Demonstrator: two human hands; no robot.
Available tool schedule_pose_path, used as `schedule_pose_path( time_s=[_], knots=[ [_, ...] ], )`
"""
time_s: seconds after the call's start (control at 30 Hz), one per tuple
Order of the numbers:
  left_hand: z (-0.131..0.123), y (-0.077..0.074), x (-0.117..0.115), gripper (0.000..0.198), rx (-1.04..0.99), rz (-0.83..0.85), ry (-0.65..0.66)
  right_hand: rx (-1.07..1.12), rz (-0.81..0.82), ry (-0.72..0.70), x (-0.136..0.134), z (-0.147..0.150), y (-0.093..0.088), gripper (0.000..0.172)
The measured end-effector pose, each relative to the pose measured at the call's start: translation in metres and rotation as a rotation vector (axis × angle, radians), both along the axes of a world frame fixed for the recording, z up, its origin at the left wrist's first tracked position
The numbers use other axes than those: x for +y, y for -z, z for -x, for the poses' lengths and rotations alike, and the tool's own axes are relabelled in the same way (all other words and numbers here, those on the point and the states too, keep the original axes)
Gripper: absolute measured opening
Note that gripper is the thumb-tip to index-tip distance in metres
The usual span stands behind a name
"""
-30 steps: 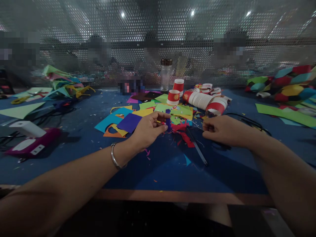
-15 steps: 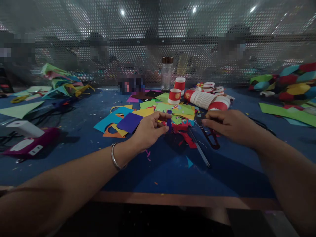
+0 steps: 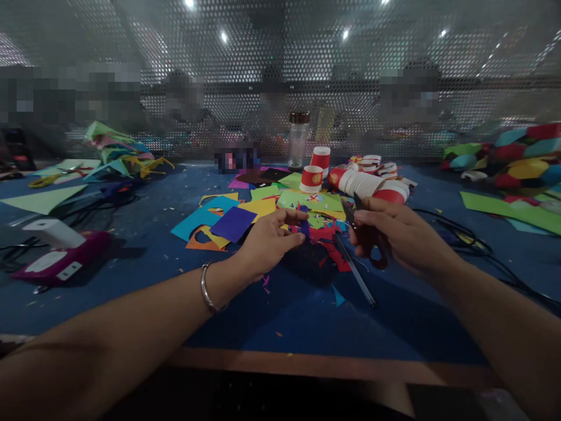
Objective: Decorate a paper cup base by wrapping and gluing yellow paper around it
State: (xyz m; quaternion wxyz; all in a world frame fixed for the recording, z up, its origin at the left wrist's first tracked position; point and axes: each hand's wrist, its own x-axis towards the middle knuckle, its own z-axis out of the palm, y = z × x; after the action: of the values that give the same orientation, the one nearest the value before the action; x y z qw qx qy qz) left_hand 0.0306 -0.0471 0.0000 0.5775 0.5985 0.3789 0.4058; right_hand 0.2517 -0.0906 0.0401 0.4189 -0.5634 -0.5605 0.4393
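Observation:
My left hand (image 3: 269,241) is closed in a pinch around a small dark purple piece of paper (image 3: 305,223). My right hand (image 3: 392,228) grips a pair of scissors (image 3: 377,257) with dark red handles; their dark blades point up and away, apart from the purple piece. Red paper scraps (image 3: 337,256) lie between my hands on the blue table. A clear pen (image 3: 357,275) with a dark end rests slantwise beside the scraps. Left of my fingers are a purple paper sheet (image 3: 234,224) and a light blue sheet (image 3: 193,221).
Behind the paper stand red-and-white paper cups (image 3: 311,179) and a clear bottle (image 3: 298,143); stacked cups (image 3: 362,180) lie on their side. A magenta power strip (image 3: 65,257) sits at left. Black cables (image 3: 464,234) run at right. A perforated metal screen (image 3: 245,105) closes the back.
My right hand has picked up the scissors, lifting and turning the handles toward the palm. The left hand keeps its pinch on the purple paper. The whole view has shifted slightly.

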Motion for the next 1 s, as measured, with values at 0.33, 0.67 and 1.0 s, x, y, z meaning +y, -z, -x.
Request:
schedule_pose_path(
  time_s=[0.33, 0.67, 1.0],
  knots=[
    [0.0031, 0.0008, -0.0036, 0.048, 0.102, -0.102, 0.035, -0.226, -0.004, -0.164, -0.0013, 0.0070, 0.0051, 0.052],
    [0.0049, -0.0011, -0.0058, 0.056, 0.111, -0.109, 0.086, -0.413, -0.095, -0.253, 0.0017, 0.0026, 0.0089, 0.047],
    [0.0034, -0.0018, -0.0093, 0.060, 0.116, -0.098, 0.172, -0.564, -0.181, -0.306, 0.0010, 0.0044, 0.0068, 0.061]
  ],
)
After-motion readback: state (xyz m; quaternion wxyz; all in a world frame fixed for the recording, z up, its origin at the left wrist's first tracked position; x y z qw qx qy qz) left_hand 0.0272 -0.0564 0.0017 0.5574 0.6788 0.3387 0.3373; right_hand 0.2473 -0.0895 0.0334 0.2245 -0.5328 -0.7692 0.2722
